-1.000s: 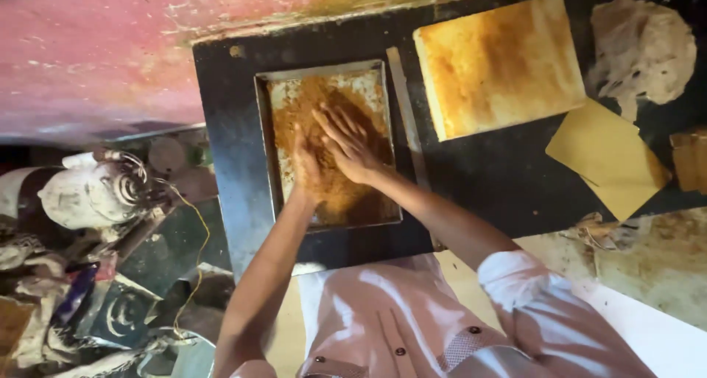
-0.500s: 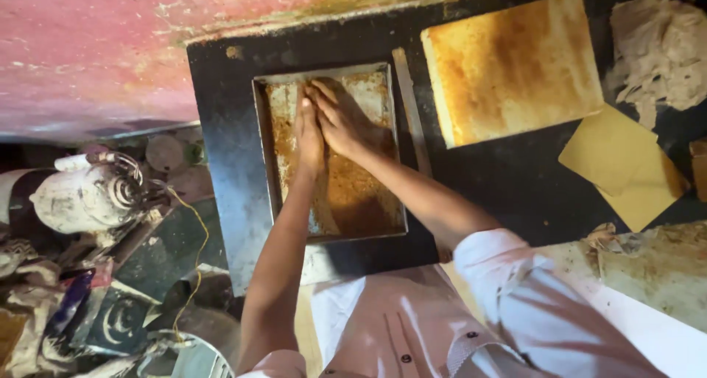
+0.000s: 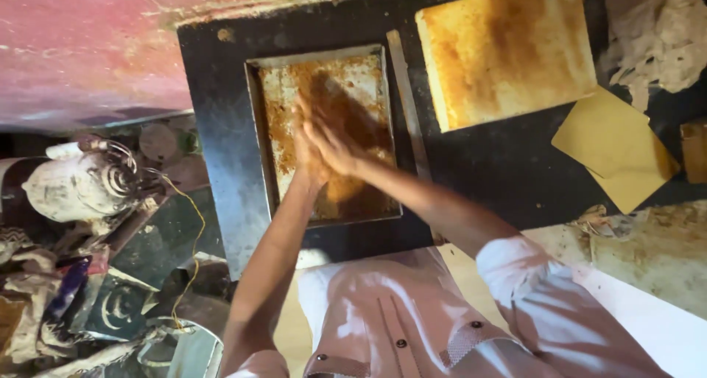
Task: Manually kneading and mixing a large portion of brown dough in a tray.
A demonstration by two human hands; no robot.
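A shallow rectangular metal tray [image 3: 259,127] lies on a dark work surface [image 3: 221,149] and holds a layer of orange-brown powder [image 3: 346,91]. My left hand [image 3: 305,153] and my right hand [image 3: 331,138] are flat, side by side, pressing on the powder near the tray's middle. The right hand partly overlaps the left. Fingers of both point toward the far edge of the tray. Neither hand grips anything.
A metal strip [image 3: 409,105] lies along the tray's right side. Further right sit a large orange-stained slab [image 3: 508,50], a yellow square sheet [image 3: 615,149] and crumpled pale cloth [image 3: 655,32]. Cluttered items with wires [image 3: 88,186] lie low at the left.
Both hands slid back from the far part of the tray toward its middle, staying together on the powder. The view shifted slightly left.
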